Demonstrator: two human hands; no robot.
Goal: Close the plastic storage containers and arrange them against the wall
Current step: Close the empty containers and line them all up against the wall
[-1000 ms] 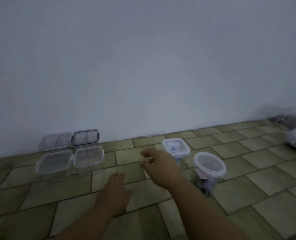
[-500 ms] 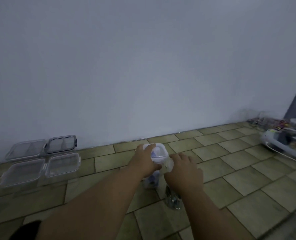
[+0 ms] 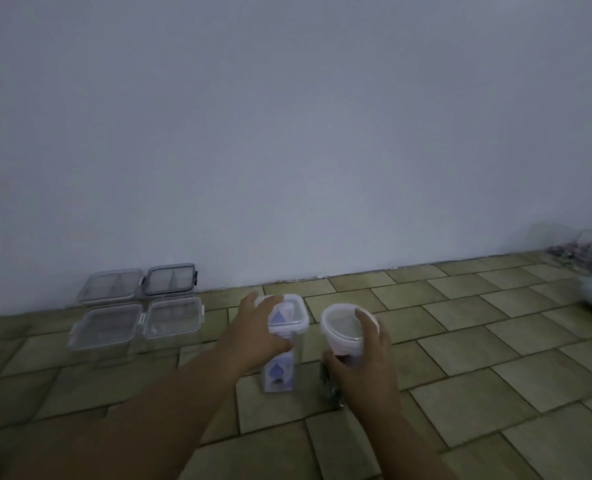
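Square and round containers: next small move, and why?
Probably slide both up to the wall, beside the flat containers: the left hand grips the square container, the right hand the round container, lids look on, yet both stand apart from it.

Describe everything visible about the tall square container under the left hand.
The tall square container is clear plastic with a white-rimmed lid in place. A label with a blue triangular mark shows through top and side. It stands upright on the tiled floor, short of the wall, just left of the round container. The left hand grips its top, fingers over the lid's far corner, thumb on the near side.
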